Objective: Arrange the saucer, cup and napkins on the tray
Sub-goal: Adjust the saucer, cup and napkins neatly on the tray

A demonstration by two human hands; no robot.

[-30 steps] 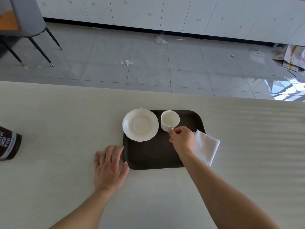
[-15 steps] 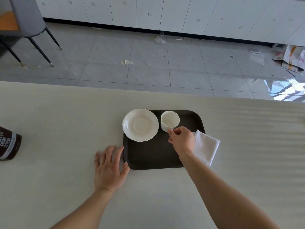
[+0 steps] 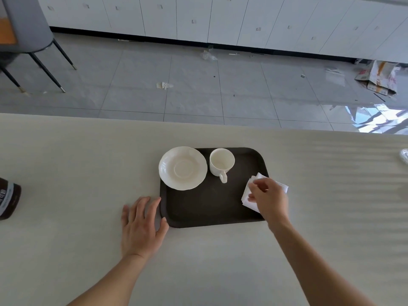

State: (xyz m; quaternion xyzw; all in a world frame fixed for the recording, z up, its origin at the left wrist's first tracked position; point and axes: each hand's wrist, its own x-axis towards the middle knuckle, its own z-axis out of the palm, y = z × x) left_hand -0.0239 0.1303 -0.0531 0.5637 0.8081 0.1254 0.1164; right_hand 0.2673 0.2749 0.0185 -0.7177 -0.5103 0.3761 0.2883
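Step in hand: napkins. Right hand (image 3: 268, 198) fingers pinch the folded white paper napkins (image 3: 250, 196) at 3 o'clock on the dark rectangular plastic tray (image 3: 207, 208), overhanging its rim. Left hand (image 3: 141, 226) lies flat, released, on the tabletop. Next: slide the napkins fully inboard

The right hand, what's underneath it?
Under the right hand lies a stack of white napkins, straddling the tray's right edge. The stack's middle is covered by the hand.
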